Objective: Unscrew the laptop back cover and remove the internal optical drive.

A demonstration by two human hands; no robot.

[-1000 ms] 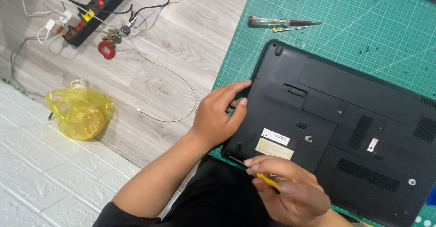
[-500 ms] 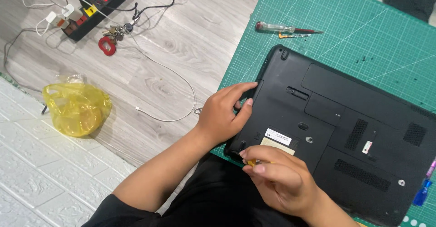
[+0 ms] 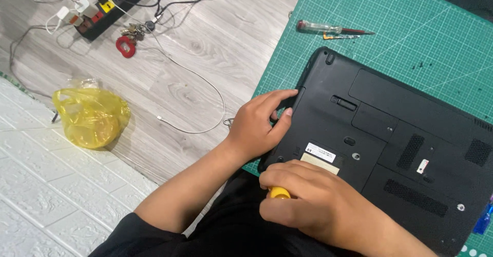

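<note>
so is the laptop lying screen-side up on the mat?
No, the laptop lies bottom-up on the green cutting mat, showing its vents, screws and label.

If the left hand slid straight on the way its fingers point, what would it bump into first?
Probably the raised latch on the upturned black laptop, since the left hand already grips that laptop's edge with fingers aimed across it; depth is hard to judge.

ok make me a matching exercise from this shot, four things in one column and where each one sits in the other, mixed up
Things:
1. left hand
2. right hand
3. yellow plastic bag
4. spare screwdriver

Places:
A. on the green cutting mat, beyond the laptop
B. on the wooden floor, beside the white brick-pattern sheet
C. gripping the side edge of the upturned black laptop
D. closed round a yellow tool handle at the laptop's near corner

Pairs: 1-C, 2-D, 3-B, 4-A
</note>
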